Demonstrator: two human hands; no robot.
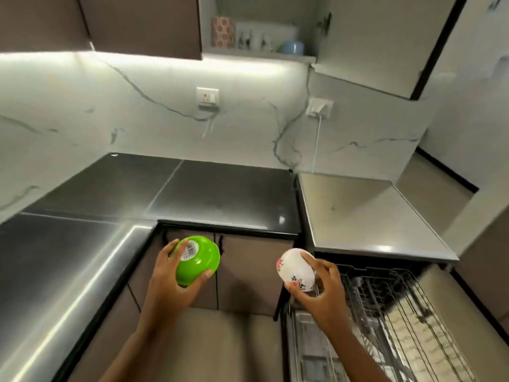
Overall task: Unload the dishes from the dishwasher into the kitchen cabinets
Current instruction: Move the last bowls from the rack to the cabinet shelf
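Left of dishwasher rack (399,312): two hands raised, a bowl in each.
Left hand (168,274): fingers curled round green bowl (198,260), held upside down — barcode sticker on its base, well left of rack.
Right hand (319,285): pinching white floral bowl (296,270), tilted, just above rack's left edge.
Rack: pulled out.
Above rack: open cabinet (371,42) — blue pot (293,47) on shelf.

home kitchen — dark countertop (220,197) | wall cabinets (143,23) | open dishwasher rack (385,312) — marble backsplash (248,119)
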